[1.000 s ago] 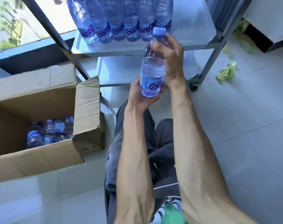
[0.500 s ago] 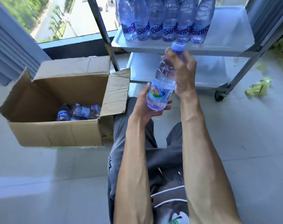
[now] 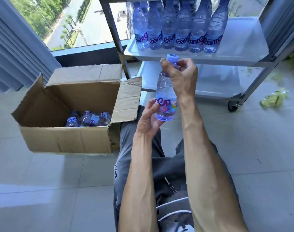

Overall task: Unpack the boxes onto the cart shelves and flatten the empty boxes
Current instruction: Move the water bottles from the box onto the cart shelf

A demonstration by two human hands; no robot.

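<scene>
Both hands' fingers (image 3: 168, 67) curl around one water bottle (image 3: 165, 97).

Single view, head-worn, wide-angle. I look forward and steeply down from the wearer's head, past both forearms and lap to the tiled floor (image 3: 243, 148). Near range: the cardboard box (image 3: 67, 141) sits lower left, the cart (image 3: 210, 57) fills the upper right, the window (image 3: 72, 22) the top left. Edges bow outward. No second view shares the scene.
</scene>
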